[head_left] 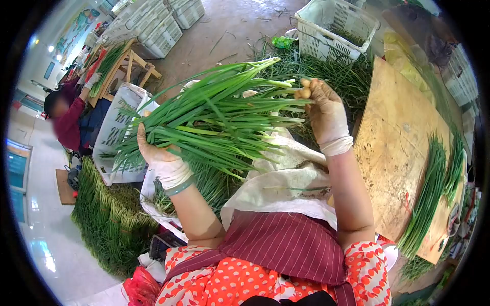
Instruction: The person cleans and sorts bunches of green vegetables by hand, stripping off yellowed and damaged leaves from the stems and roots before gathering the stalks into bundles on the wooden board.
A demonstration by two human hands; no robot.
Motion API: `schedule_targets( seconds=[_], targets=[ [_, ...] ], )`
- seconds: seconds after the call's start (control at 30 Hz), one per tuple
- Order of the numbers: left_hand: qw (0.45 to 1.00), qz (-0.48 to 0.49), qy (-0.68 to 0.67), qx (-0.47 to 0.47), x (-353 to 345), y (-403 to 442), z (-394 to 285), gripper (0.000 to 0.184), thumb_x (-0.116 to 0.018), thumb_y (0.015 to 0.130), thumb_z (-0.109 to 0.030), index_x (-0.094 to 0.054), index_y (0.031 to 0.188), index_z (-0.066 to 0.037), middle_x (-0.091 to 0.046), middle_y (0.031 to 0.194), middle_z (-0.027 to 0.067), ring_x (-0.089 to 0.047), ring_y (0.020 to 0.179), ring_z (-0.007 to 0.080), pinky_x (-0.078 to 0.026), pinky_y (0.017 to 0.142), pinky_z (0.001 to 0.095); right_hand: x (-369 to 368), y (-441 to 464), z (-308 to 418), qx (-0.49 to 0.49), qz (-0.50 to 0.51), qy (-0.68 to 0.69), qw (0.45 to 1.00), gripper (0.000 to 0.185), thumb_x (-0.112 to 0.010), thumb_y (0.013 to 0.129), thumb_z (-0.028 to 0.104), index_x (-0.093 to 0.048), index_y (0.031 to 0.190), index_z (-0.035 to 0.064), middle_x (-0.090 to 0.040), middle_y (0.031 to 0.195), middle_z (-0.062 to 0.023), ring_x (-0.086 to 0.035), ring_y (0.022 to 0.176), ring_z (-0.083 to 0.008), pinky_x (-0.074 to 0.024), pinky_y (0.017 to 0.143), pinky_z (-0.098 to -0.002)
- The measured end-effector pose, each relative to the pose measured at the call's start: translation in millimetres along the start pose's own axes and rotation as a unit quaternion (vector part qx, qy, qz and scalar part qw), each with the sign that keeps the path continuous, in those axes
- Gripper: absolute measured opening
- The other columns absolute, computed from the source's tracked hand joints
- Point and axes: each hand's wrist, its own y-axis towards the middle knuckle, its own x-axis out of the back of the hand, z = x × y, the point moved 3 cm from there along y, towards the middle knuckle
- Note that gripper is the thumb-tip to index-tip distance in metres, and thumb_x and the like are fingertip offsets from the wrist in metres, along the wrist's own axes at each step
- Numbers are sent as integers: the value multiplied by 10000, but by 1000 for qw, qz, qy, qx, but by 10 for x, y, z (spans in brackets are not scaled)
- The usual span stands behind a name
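Observation:
A loose bunch of garlic chives (219, 112) lies across my lap area, green leaves to the left and pale stalk ends to the right. My left hand (163, 160), in a whitish glove, holds the leafy side from below, its fingers partly hidden under the leaves. At the stalk ends, my right hand (322, 109) is closed, bare fingertips pinched together against the stalks; its glove leaves those tips uncovered. Exactly which stalks the right fingertips grip is hard to see. Beneath the bunch a white cloth (293, 183) covers my lap.
A wooden board (398, 153) on the right carries a bundle of chives (426, 194). Ahead are a white crate (332, 30) and a heap of loose leaves (342, 76). On the left are another crate (115, 132), stacked chives (109, 224) and a co-worker (71, 120) beside a wooden stand (120, 69).

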Motion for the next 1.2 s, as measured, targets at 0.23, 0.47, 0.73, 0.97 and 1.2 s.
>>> schedule_targets(
  seconds=[0.23, 0.47, 0.73, 0.97, 1.2],
  targets=[
    [995, -81, 59, -27, 193, 136, -31, 307, -452, 861, -239, -566, 1059, -34, -608, 1015, 123, -579, 934, 273, -457, 851, 445, 500, 112, 437, 119, -129, 63, 982, 253, -567, 868, 220, -562, 1017, 16, -532, 705, 4, -518, 675, -121, -467, 691, -276],
    [989, -77, 113, -63, 208, 167, -105, 295, -406, 886, -228, -559, 1043, -30, -617, 983, 120, -602, 866, 262, -495, 782, 408, 778, 133, 509, 312, -127, -690, 640, 360, -650, 745, 134, -581, 1096, 166, -605, 1037, -114, -596, 909, -286, -472, 792, -357],
    [996, -19, 88, -4, 112, 277, -51, 312, -355, 899, -208, -538, 1065, -18, -593, 1032, 129, -575, 932, 263, -458, 850, 422, -262, -67, -82, 398, 103, -682, 606, 268, -681, 703, 250, -638, 954, 167, -605, 940, -10, -497, 1039, -224, -303, 946, -447],
    [951, 16, 266, -155, -275, 375, -22, 330, -331, 899, -187, -522, 1078, 14, -584, 1043, 149, -575, 942, 259, -464, 850, 395, 557, 13, 43, 22, -30, -483, 875, 158, -594, 842, 133, -624, 891, -14, -658, 863, -77, -589, 803, -111, -451, 803, -253],
    [962, -13, 233, -143, -861, 466, 121, 337, -373, 890, -271, -568, 1000, -20, -590, 1002, 146, -570, 881, 253, -476, 774, 345, 550, -379, -754, -162, 125, -377, 903, 362, -648, 793, 141, -563, 1121, 14, -605, 1075, -108, -570, 952, -158, -452, 860, -284]
  ],
)
